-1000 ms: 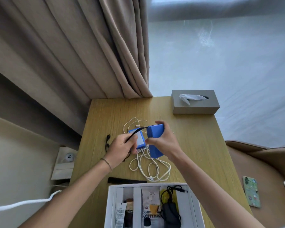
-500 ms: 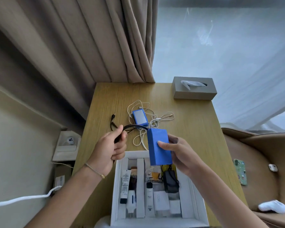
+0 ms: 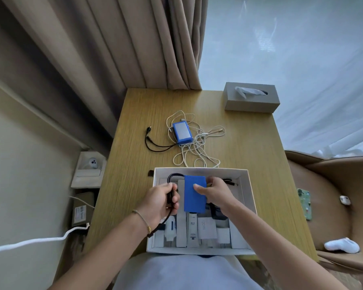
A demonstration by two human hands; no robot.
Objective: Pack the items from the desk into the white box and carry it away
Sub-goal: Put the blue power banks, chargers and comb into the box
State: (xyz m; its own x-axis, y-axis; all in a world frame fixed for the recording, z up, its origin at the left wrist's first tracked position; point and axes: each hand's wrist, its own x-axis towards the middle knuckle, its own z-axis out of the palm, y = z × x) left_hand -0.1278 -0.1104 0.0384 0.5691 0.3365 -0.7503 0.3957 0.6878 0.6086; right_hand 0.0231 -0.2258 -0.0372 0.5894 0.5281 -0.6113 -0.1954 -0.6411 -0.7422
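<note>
Right hand (image 3: 213,192) grips the flat blue rectangular pack (image 3: 195,194) over the white cardboard box (image 3: 247,185); left hand (image 3: 162,198) clenches its black cord (image 3: 173,177) — slack could snag the box's front rim.

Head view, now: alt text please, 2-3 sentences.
Two bare hands lower a blue pack into an open white box on a wooden desk: the right hand holds the pack, the left hand grips its black cable. Behind the box lie a smaller blue device, tangled white cables and a grey tissue box.
</note>
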